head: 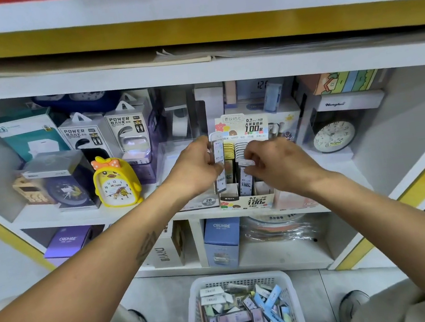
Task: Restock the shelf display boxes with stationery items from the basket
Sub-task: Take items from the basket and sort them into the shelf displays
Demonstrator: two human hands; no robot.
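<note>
1. Display box (250, 202), one, printed "0.7 HB 100", stands at the front edge of the middle shelf (81, 215); its header card rises behind rows of lead cases, count not legible.
2. Left hand (195, 167): fingers curled round one upright lead case (219, 165), held at the box's left side.
3. Right hand (275, 161): fingertips pinch the cap of a second lead case (246, 180), which stands in a front slot of the box.
4. Basket (197, 309), one, white, on the floor below the shelf front, between two shoes; holds a loose heap of stationery packs, too many to count.
5. Yellow chick clock (115, 182), one, near the shelf's left front.
6. Power bank packs (108, 133), two, behind the clock.
7. Round boxed clock (334, 135), one, toward the right end.
</note>
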